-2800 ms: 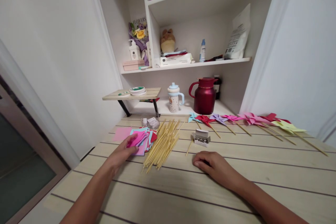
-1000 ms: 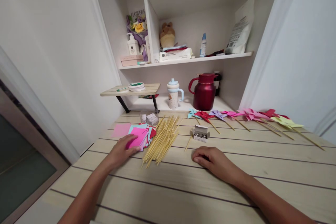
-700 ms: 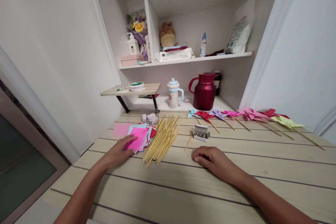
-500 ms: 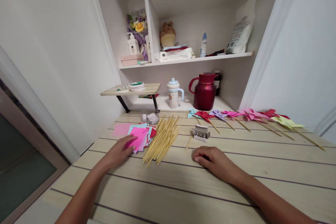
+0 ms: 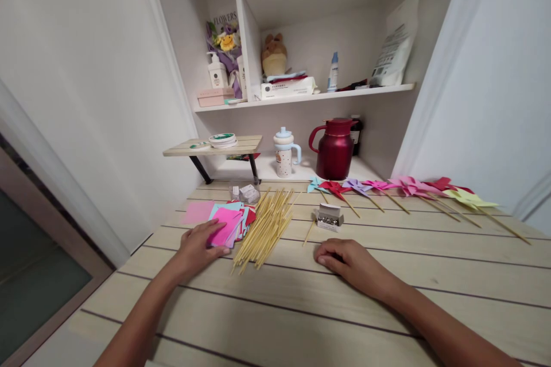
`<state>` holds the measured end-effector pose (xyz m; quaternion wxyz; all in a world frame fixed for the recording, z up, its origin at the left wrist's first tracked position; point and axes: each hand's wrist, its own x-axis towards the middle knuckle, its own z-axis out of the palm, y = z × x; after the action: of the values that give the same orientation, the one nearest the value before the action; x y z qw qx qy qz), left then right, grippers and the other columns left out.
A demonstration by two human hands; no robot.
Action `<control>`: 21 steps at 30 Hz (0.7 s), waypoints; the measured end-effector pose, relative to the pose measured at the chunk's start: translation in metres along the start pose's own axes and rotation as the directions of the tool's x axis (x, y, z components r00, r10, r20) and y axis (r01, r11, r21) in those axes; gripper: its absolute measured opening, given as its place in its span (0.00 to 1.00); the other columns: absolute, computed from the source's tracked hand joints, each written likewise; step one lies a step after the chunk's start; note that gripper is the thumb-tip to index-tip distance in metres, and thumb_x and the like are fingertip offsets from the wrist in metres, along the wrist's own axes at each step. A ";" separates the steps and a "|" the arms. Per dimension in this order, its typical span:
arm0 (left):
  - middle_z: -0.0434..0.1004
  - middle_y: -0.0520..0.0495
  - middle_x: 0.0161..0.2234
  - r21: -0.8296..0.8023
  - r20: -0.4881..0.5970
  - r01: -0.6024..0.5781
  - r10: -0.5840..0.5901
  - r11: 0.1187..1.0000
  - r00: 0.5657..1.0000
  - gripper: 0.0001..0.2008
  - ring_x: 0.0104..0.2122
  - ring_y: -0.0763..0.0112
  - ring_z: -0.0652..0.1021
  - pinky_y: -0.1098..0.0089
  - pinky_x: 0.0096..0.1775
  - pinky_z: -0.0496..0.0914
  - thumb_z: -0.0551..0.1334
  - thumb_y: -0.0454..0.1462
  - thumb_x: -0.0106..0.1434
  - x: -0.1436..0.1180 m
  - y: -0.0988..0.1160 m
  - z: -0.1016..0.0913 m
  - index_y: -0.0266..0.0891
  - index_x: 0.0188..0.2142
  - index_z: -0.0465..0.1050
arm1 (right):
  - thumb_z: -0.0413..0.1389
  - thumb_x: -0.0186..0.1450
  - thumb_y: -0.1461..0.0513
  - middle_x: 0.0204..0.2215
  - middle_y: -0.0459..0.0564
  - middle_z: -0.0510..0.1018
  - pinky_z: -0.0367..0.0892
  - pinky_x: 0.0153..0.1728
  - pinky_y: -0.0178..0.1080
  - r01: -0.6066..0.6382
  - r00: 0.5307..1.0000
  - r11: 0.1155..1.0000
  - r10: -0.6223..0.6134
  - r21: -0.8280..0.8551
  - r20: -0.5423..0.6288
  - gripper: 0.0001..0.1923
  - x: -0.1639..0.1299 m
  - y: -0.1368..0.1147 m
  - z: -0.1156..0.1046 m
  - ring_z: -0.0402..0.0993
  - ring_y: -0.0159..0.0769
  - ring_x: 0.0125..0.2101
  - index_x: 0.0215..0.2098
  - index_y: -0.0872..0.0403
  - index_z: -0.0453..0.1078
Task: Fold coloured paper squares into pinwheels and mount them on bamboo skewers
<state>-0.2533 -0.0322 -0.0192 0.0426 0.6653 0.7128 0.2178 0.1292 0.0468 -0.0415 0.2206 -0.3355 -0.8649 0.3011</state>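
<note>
With twelve o'clock pointing straight away from the person, the right hand [image 5: 344, 259] rests on the table [image 5: 275, 309], its fingers curled into a loose fist; the inside of the palm is hidden, so whether it holds anything cannot be told. At nine o'clock from it, the left hand [image 5: 198, 246] is spread, thumb well apart from the fingers, fingertips resting on the paper [image 5: 224, 228]. The paper lies at two o'clock from the left hand: a loose, uneven pile of flat sheets, bright pink on top, with lilac, pale blue and red edges showing beneath. The top sheet's sides lean toward one o'clock. Just beside the pile at three o'clock lie the sticks [image 5: 263, 235], thin, pale yellow and slightly fanned, their long axis running from seven to one o'clock. At eleven o'clock from the right hand stands the box [image 5: 329, 220], lid raised, small shiny metal pieces inside. Farther off, toward one and two o'clock, is a row of pinwheels [image 5: 412, 186] in several colours, their stems pointing to four or five o'clock. Behind stand a cup [image 5: 284, 161] and a dark red jug [image 5: 334, 152]
</note>
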 end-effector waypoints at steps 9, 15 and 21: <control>0.70 0.40 0.60 -0.093 0.014 -0.009 0.011 0.996 1.000 0.28 0.59 0.55 0.70 0.54 0.59 0.63 0.61 0.51 0.59 0.001 -0.004 -0.002 0.42 0.56 0.72 | 0.50 0.68 0.61 0.31 0.48 0.80 0.64 0.36 0.37 -0.001 1.000 1.000 0.001 0.002 -0.002 0.10 0.000 0.000 0.000 0.74 0.39 0.33 0.31 0.52 0.72; 0.69 0.39 0.61 -0.104 0.011 -0.020 0.021 0.994 1.000 0.29 0.59 0.56 0.70 0.56 0.59 0.63 0.60 0.51 0.59 -0.003 -0.004 -0.003 0.40 0.56 0.72 | 0.50 0.67 0.62 0.32 0.48 0.81 0.64 0.36 0.37 -0.002 1.000 1.000 0.002 0.005 -0.002 0.10 0.000 -0.001 0.000 0.75 0.38 0.33 0.31 0.52 0.72; 0.76 0.41 0.55 -0.078 -0.089 -0.004 -0.003 0.997 0.996 0.23 0.55 0.58 0.75 0.58 0.57 0.66 0.58 0.49 0.61 0.002 -0.002 0.002 0.41 0.50 0.77 | 0.50 0.68 0.61 0.32 0.49 0.81 0.64 0.36 0.37 -0.005 1.000 1.000 0.005 0.005 -0.001 0.11 0.001 -0.002 0.000 0.75 0.38 0.33 0.31 0.52 0.72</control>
<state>-0.2550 -0.0303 -0.0211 0.0366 0.6531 0.7047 0.2748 0.1279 0.0465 -0.0397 0.2211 -0.3371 -0.8634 0.3033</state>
